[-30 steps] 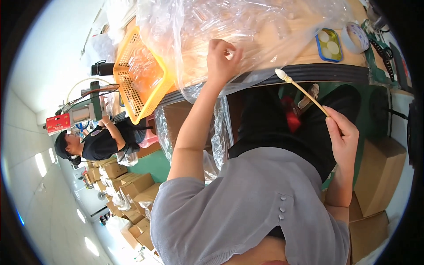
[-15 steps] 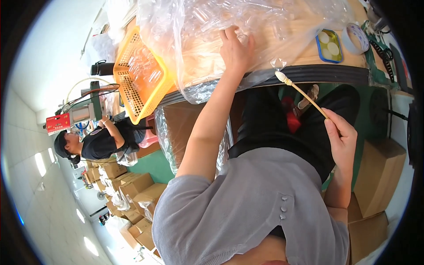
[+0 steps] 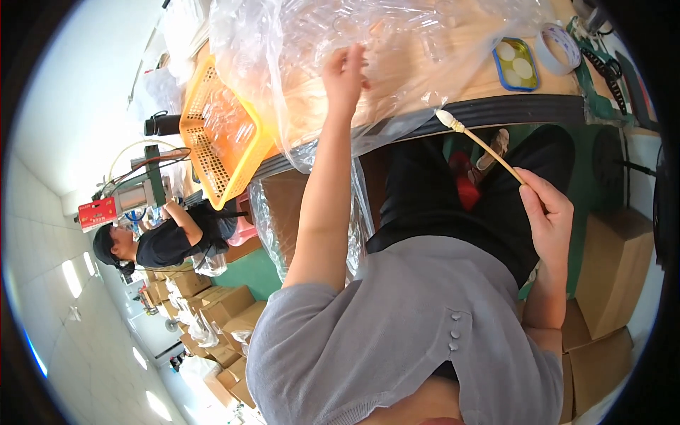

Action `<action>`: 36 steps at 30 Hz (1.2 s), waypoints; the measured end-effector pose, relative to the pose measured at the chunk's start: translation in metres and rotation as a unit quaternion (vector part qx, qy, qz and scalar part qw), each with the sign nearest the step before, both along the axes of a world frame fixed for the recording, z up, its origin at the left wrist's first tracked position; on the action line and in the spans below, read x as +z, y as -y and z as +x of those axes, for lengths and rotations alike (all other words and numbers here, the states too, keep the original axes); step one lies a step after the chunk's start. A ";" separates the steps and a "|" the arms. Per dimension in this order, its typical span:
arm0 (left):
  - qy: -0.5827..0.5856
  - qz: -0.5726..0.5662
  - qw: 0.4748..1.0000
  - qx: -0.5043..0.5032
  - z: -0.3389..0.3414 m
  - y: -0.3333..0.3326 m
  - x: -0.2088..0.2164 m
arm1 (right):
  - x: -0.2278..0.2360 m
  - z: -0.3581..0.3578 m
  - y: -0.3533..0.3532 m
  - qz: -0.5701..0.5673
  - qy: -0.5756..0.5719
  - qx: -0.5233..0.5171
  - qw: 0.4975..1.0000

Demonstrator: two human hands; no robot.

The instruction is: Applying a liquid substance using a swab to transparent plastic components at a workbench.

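My left hand (image 3: 344,79) is over the table, just above a heap of small clear plastic pieces (image 3: 322,32) lying on a clear plastic sheet (image 3: 397,95). Its fingers are slightly blurred, look apart, and show nothing between them. Down at the right, my right hand (image 3: 547,211) pinches a thin wooden stick (image 3: 496,154) near its lower end. The stick slants up to the left, and its pale, ridged, pointed tip (image 3: 449,120) is just below the table's black padded edge (image 3: 510,112).
An orange perforated basket (image 3: 248,170) holding clear pieces is at the table's left. To the right lie a blue-rimmed tin (image 3: 517,65) with pale discs and a roll of tape (image 3: 557,49). A co-worker (image 3: 166,237) works by a machine. Cardboard boxes (image 3: 615,273) are stacked nearby.
My left hand has moved left across the heap, away from a clear piece at its fingers. My right hand keeps its pinch on the stick. The whole view has shifted slightly.
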State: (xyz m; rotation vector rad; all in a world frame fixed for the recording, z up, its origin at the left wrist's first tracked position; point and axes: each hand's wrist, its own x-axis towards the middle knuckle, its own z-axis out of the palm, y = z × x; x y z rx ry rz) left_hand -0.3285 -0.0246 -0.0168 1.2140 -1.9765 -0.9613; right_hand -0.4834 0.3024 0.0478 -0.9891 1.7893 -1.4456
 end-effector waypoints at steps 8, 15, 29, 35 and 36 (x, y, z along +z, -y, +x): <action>-0.293 0.305 0.905 0.040 0.037 -0.073 0.035 | 0.007 -0.001 0.033 -0.038 -0.061 0.068 0.995; -0.297 0.173 0.939 -0.015 0.056 -0.094 0.033 | 0.019 0.011 0.055 -0.078 -0.173 0.130 0.973; -0.323 0.085 0.942 0.016 0.049 -0.101 0.057 | 0.031 0.019 0.049 -0.072 -0.177 0.127 0.973; -0.378 0.137 0.914 0.063 0.054 -0.105 0.059 | 0.027 0.019 0.049 -0.069 -0.160 0.148 0.974; -0.395 0.159 0.902 0.075 0.055 -0.105 0.058 | 0.025 0.017 0.048 -0.068 -0.159 0.148 0.974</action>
